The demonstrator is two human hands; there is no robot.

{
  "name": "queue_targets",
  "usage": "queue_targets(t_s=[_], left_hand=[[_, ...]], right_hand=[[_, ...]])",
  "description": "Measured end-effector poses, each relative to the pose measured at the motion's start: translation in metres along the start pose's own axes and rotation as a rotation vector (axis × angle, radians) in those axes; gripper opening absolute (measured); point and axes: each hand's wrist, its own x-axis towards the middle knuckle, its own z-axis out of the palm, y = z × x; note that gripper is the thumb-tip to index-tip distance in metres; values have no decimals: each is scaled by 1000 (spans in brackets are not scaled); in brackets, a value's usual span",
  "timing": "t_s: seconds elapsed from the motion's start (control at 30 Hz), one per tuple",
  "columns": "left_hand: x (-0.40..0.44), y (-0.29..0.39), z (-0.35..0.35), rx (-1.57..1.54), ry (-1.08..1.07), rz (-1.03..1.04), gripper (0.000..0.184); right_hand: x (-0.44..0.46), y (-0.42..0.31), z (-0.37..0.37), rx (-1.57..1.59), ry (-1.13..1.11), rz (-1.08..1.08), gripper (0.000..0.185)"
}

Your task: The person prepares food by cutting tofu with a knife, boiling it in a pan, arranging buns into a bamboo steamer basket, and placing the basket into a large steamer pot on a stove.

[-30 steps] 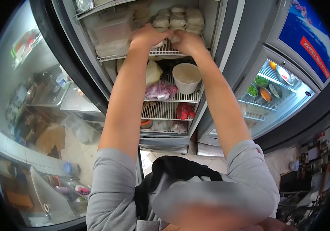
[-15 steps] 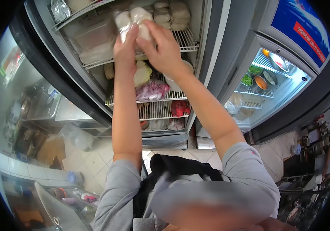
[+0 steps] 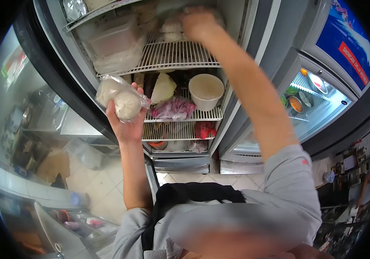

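Observation:
My left hand (image 3: 127, 125) is closed around a clear plastic bag of dough balls (image 3: 129, 105), pale and round. It holds them in front of the open fridge, left of the middle shelf. Up on the wire shelf (image 3: 180, 55), my right hand (image 3: 200, 25) reaches in among more wrapped dough balls (image 3: 172, 31) at the back. Motion smears its fingers, so whether they grip anything is unclear. Left of that hand, a translucent plastic tub (image 3: 113, 47) sits in wrapping on the same shelf.
Below are a cut cabbage (image 3: 164, 88), a bag of purple vegetable (image 3: 174, 108) and a white bucket (image 3: 206, 91). A red bag (image 3: 205, 129) lies lower down. The fridge door (image 3: 70, 82) stands open at left; a lit display chiller (image 3: 310, 99) is at right.
My hands have parted. The left has come down and out with the bag of dough balls; the right has let go of that bag and reached deeper and rightward onto the upper shelf.

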Motion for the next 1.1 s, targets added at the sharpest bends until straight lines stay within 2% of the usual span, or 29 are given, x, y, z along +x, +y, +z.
queue_targets(t_s=[0.03,0.13,0.2,0.33,0.4,0.43,0.47,0.53,0.6,0.67,0.7,0.73,0.77,0.8,0.87,0.93,1.0,1.1], left_hand=[[-4,1,-4,-16,-9,13,73],[-20,4,-15,-81,-90,17,77],[-35,7,-21,-28,-47,56,80],[-69,2,-19,34,17,69,82],[-93,-6,-28,78,-62,54,87],[-108,-10,-28,114,-68,34,92],[-130,-18,-22,142,17,17,93],[-162,-34,-35,125,-19,-6,90],[-192,-53,-24,125,59,32,87],[-219,-79,-8,118,135,78,83],[-228,-92,5,236,264,155,82],[-240,-105,15,354,398,228,81],[-260,-114,18,395,419,258,78],[-280,-125,26,405,445,287,78],[-318,-146,42,442,574,286,79],[-362,-171,51,413,632,348,75],[-397,-185,63,438,753,287,72],[-464,-208,92,504,872,339,68]], right_hand=[[10,21,10,-133,-33,-39,52],[53,75,60,-162,-151,-45,42],[59,71,51,-239,-210,57,35],[57,78,-11,-172,-210,-118,36],[-2,59,-57,254,47,-78,35],[-35,49,-72,266,139,-91,36],[-70,39,-83,282,231,-111,39],[-143,11,-67,630,528,-221,44],[-203,-29,-48,794,648,-386,49],[-268,-67,-31,906,526,-621,52],[-303,-86,-23,1005,460,-686,53],[-332,-97,-17,1094,202,-809,60],[-360,-98,-12,1151,129,-856,65],[-380,-93,-8,1174,124,-889,65],[-407,-84,-3,1413,98,-906,62],[-435,-74,6,1493,-16,-1045,66],[-459,-74,13,1635,-39,-1031,70],[-488,-69,-6,1695,-125,-1192,66]])
